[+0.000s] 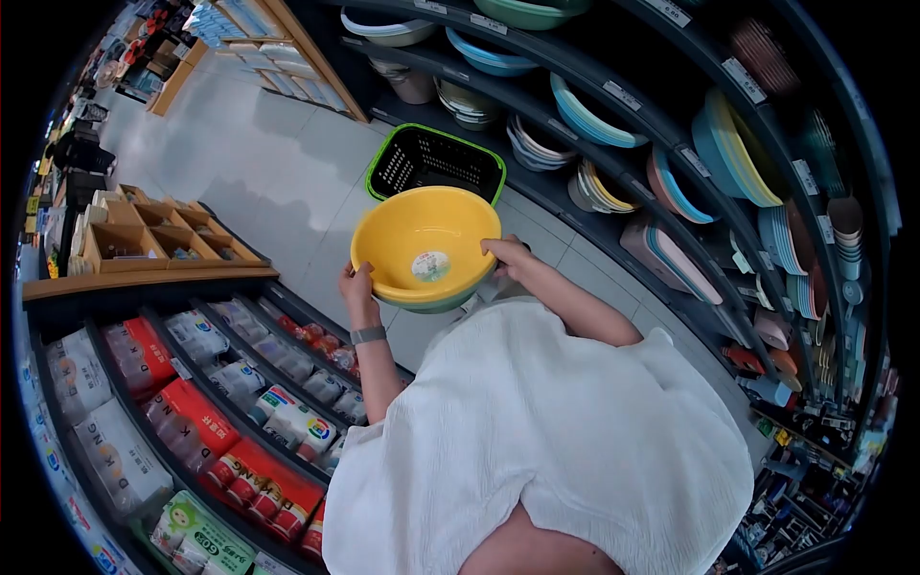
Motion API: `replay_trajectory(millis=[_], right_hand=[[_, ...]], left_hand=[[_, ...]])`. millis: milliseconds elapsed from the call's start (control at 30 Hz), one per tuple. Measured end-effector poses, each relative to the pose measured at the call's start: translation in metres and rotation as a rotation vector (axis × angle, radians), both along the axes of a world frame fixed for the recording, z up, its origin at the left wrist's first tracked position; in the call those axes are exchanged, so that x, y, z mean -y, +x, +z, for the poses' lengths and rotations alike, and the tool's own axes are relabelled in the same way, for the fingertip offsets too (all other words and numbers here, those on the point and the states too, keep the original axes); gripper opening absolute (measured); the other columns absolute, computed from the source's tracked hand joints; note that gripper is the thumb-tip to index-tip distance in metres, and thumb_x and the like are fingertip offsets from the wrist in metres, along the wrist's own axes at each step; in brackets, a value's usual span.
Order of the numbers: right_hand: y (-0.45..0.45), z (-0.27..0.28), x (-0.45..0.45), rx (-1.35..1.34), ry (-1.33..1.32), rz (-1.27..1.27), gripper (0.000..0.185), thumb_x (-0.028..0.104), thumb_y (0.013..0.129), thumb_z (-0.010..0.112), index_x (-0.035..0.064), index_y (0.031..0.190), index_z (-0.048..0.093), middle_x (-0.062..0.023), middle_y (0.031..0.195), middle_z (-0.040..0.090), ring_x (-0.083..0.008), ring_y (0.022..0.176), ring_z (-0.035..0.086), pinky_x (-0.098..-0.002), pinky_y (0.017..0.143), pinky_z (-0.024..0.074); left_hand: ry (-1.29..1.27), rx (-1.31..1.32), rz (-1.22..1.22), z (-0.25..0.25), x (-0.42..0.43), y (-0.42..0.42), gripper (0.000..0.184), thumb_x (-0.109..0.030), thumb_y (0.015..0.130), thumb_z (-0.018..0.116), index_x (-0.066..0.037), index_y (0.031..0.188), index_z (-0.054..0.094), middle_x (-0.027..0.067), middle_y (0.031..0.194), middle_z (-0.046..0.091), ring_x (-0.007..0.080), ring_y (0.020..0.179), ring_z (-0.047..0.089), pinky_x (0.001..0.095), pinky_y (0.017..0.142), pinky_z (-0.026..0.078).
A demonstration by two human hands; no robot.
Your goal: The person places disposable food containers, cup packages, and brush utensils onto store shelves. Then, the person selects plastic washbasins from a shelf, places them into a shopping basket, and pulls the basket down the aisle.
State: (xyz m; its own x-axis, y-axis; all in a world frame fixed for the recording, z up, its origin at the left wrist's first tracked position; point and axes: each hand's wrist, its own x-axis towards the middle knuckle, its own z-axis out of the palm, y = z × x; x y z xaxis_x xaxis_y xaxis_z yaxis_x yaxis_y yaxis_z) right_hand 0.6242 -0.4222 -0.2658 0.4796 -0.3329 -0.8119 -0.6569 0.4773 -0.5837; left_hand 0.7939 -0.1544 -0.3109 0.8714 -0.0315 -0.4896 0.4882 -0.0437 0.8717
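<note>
A stack of plastic basins is held out in front of my body, a yellow basin (388, 240) on top and a green basin (443, 305) showing beneath its rim. A round label sticks to the inside of the yellow one. My left hand (356, 282) grips the stack at its left rim, a grey band around that wrist. At the right rim my right hand (509, 253) is closed on the stack, its thumb over the edge. Just beyond the basins, a black shopping basket (436, 155) with a bright green rim stands on the floor.
On my right, a dark shelf unit (613, 158) carries several stacks of coloured basins and tubs. Packed paper goods and cups fill the shelf (206, 431) on my left. A wooden divided display box (158, 235) tops it. Tiled floor (287, 182) runs between.
</note>
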Motion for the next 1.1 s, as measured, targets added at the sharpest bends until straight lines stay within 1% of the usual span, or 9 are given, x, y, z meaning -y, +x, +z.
replay_trajectory(millis=[167, 333, 400, 500, 567, 633, 800, 933, 1100], right_hand=[[-0.015, -0.074, -0.001, -0.035, 0.100, -0.193, 0.055, 0.015, 0.075, 0.071, -0.0046, 0.123, 0.053, -0.0186, 0.111, 0.066, -0.0288, 0.099, 0.068, -0.0426, 0.078, 0.0589], [-0.003, -0.051, 0.014, -0.057, 0.050, -0.307, 0.051, 0.013, 0.072, 0.072, -0.0052, 0.117, 0.056, -0.0189, 0.111, 0.066, -0.0286, 0.099, 0.068, -0.0423, 0.077, 0.0589], [0.007, -0.062, 0.026, -0.059, 0.046, -0.313, 0.048, 0.013, 0.070, 0.073, -0.0053, 0.112, 0.059, -0.0190, 0.110, 0.065, -0.0280, 0.101, 0.067, -0.0429, 0.078, 0.0585], [0.015, -0.094, 0.051, -0.097, -0.053, -0.333, 0.047, 0.013, 0.070, 0.074, -0.0070, 0.109, 0.057, -0.0210, 0.110, 0.065, -0.0286, 0.099, 0.068, -0.0421, 0.076, 0.0591], [0.028, -0.124, 0.068, -0.229, -0.130, -0.361, 0.047, 0.012, 0.068, 0.076, -0.0078, 0.106, 0.057, -0.0211, 0.108, 0.066, -0.0297, 0.096, 0.069, -0.0412, 0.073, 0.0596], [0.047, -0.132, 0.084, -0.253, -0.152, -0.425, 0.046, 0.011, 0.067, 0.076, -0.0083, 0.104, 0.057, -0.0207, 0.107, 0.066, -0.0297, 0.094, 0.070, -0.0403, 0.070, 0.0599], [0.089, -0.201, 0.124, -0.272, 0.005, -0.183, 0.057, 0.022, 0.072, 0.075, -0.0020, 0.120, 0.057, -0.0159, 0.115, 0.065, -0.0291, 0.104, 0.066, -0.0436, 0.078, 0.0568], [0.135, -0.199, 0.140, -0.374, -0.015, -0.136, 0.060, 0.026, 0.076, 0.072, 0.0058, 0.130, 0.056, -0.0141, 0.121, 0.063, -0.0290, 0.114, 0.061, -0.0465, 0.080, 0.0559], [0.163, -0.199, 0.142, -0.277, 0.007, -0.079, 0.053, 0.024, 0.081, 0.068, 0.0054, 0.129, 0.055, -0.0144, 0.121, 0.062, -0.0296, 0.111, 0.063, -0.0481, 0.079, 0.0580]], left_hand=[[-0.004, -0.080, 0.089, -0.027, 0.017, -0.003, 0.039, 0.000, 0.082, 0.062, 0.011, 0.119, 0.054, 0.0166, 0.104, 0.066, 0.0240, 0.091, 0.065, 0.0319, 0.083, 0.052], [0.064, -0.252, -0.185, -0.059, 0.047, -0.010, 0.042, -0.005, 0.085, 0.059, 0.011, 0.122, 0.051, 0.0190, 0.106, 0.065, 0.0277, 0.089, 0.067, 0.0387, 0.078, 0.055], [0.097, -0.361, -0.306, -0.056, 0.065, -0.014, 0.042, -0.007, 0.085, 0.056, 0.011, 0.122, 0.051, 0.0209, 0.109, 0.064, 0.0309, 0.090, 0.068, 0.0425, 0.078, 0.057], [-0.156, -0.543, -0.395, -0.075, 0.098, -0.012, 0.045, -0.007, 0.085, 0.052, 0.011, 0.126, 0.047, 0.0227, 0.111, 0.063, 0.0363, 0.095, 0.069, 0.0507, 0.079, 0.061], [-0.139, -0.614, -0.340, -0.081, 0.115, -0.003, 0.040, -0.005, 0.083, 0.052, 0.009, 0.120, 0.051, 0.0221, 0.108, 0.065, 0.0371, 0.087, 0.072, 0.0498, 0.068, 0.064], [-0.126, -0.601, -0.323, -0.083, 0.130, 0.007, 0.040, -0.004, 0.083, 0.052, 0.009, 0.120, 0.051, 0.0229, 0.108, 0.065, 0.0379, 0.086, 0.072, 0.0504, 0.068, 0.064], [-0.053, -0.584, -0.266, -0.106, 0.160, 0.056, 0.039, -0.003, 0.082, 0.053, 0.009, 0.119, 0.052, 0.0254, 0.108, 0.064, 0.0401, 0.087, 0.071, 0.0539, 0.068, 0.064], [-0.001, -0.561, -0.252, -0.109, 0.195, 0.096, 0.038, -0.002, 0.082, 0.054, 0.010, 0.119, 0.053, 0.0236, 0.108, 0.065, 0.0382, 0.086, 0.071, 0.0529, 0.067, 0.064], [0.114, -0.387, -0.190, -0.162, 0.206, 0.122, 0.041, 0.002, 0.080, 0.062, 0.010, 0.119, 0.055, 0.0192, 0.105, 0.066, 0.0317, 0.084, 0.070, 0.0432, 0.068, 0.062]])
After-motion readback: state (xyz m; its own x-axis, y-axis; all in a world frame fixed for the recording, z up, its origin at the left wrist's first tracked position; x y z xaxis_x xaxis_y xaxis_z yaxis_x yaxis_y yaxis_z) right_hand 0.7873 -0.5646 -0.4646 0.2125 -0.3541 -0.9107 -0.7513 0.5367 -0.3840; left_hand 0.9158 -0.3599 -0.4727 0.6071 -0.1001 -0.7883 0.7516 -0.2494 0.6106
